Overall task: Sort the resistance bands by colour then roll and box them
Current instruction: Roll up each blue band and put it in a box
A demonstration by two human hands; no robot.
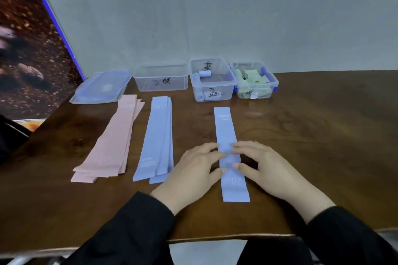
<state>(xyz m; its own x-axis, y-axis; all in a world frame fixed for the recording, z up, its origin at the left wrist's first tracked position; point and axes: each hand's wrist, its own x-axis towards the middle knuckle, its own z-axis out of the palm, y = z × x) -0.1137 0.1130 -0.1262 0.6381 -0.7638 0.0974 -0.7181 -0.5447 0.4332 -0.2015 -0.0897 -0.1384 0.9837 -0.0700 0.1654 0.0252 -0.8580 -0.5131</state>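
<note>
Flattening one blue band (pixel 229 135) mid-table, near front edge.
Left hand (pixel 193 170) & right hand (pixel 265 168): fingers straight, pressing band flat. Start roll at near end, keep tight w/ edges aligned.

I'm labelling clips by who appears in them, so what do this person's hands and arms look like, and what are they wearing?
Both arms are covered by long black sleeves that end at the wrists. The left hand and right hand are bare, with no gloves. No watch, bracelet or markings show; a small glint on one right finger might be a ring, but it is too small to tell.
</note>
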